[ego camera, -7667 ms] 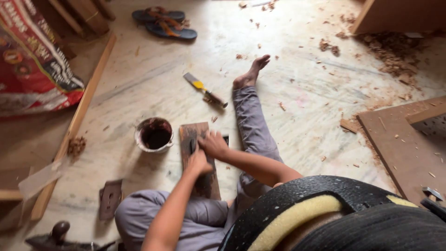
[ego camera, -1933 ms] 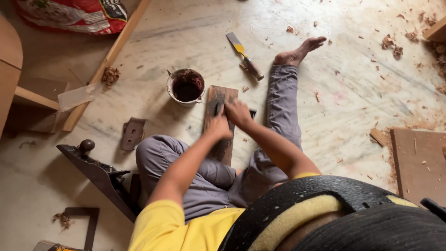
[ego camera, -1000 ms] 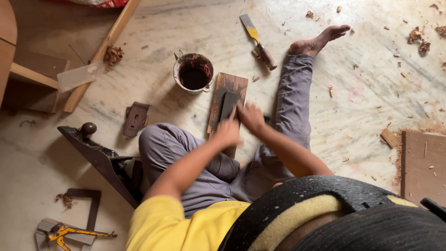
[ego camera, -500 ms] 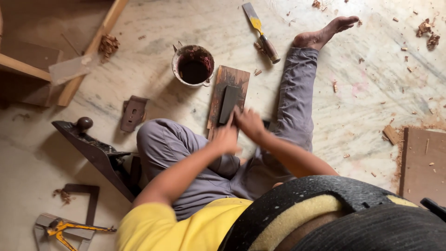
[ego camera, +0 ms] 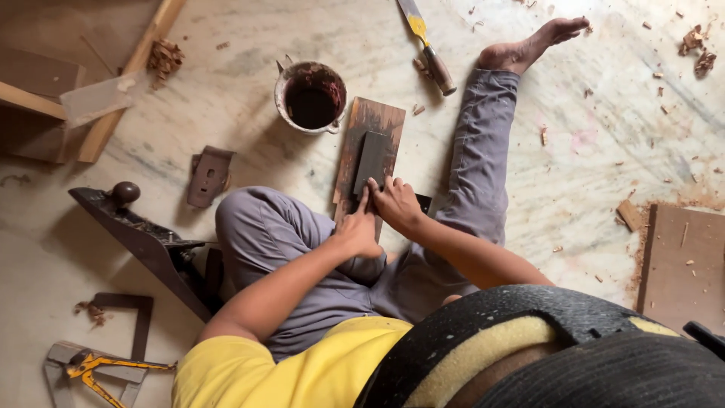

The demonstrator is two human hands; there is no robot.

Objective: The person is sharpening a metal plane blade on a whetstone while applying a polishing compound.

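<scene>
Fingers of the right hand (ego camera: 394, 204) pressed down on the near end of a flat grey rectangular blade (ego camera: 371, 162), curled but not closed around it. The left hand (ego camera: 359, 230) lay just beside, its fingertips on the same end, likewise pressing rather than clasping. That blade lay along a dark-stained oblong sharpening stone (ego camera: 368, 128) on the pale marble floor (ego camera: 226, 98), between the seated person's legs. Just beyond the stone stood a round white pot of dark liquid (ego camera: 311, 97). Farther out lay a yellow-handled chisel (ego camera: 427, 47). A long black hand plane (ego camera: 147, 242) rested left of the knee.
</scene>
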